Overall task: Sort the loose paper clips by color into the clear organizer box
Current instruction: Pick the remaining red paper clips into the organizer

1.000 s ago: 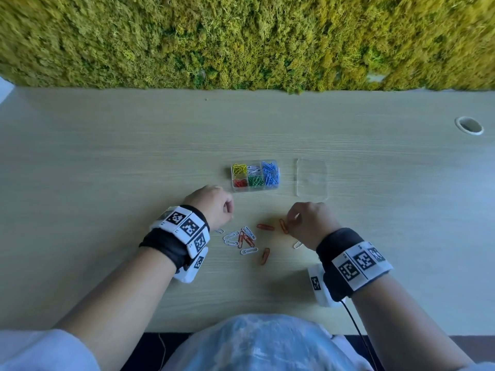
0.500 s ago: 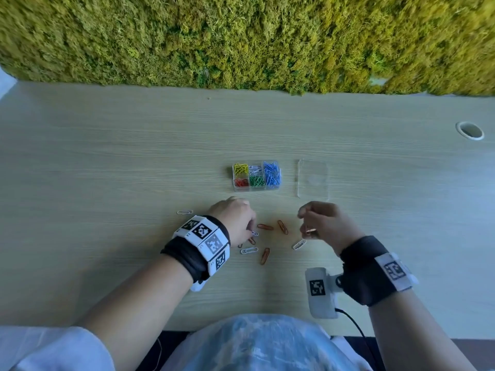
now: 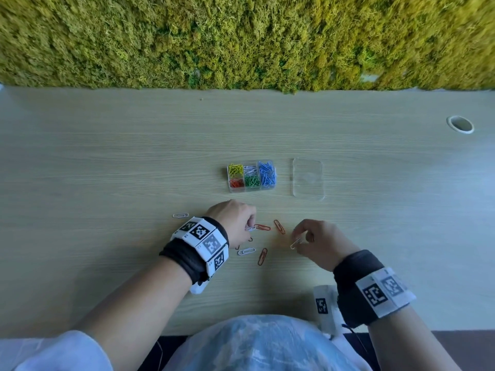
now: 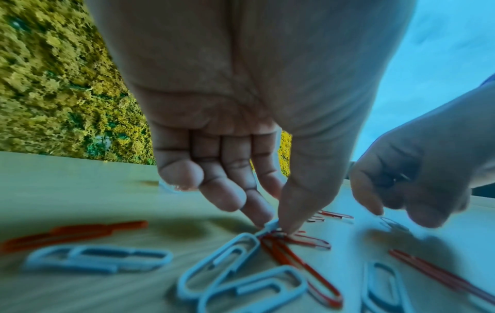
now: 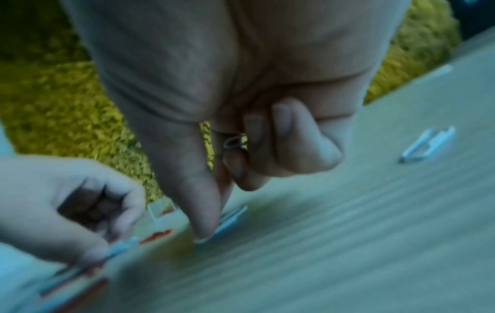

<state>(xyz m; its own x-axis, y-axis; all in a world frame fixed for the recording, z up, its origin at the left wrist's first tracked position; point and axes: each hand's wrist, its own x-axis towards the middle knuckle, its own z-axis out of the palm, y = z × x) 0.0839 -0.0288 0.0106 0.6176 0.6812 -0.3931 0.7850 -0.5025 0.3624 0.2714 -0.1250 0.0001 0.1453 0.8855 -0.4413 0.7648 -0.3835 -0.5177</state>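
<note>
The clear organizer box sits mid-table with yellow, white, blue, red and green clips in separate compartments. My left hand pinches the end of a white clip between thumb and index finger, low over the loose pile. My right hand pinches another white clip at the table surface, and a second clip is tucked under its curled fingers. Loose red clips and white clips lie between and left of the hands.
The box's clear lid lies flat just right of the box. A moss wall runs along the table's far edge. A round cable hole is at the far right. Bare wood surrounds the clip pile.
My left hand slid right over the pile and now pinches a white clip. My right hand lowered onto the white clip that lay beside it and took hold of it.
</note>
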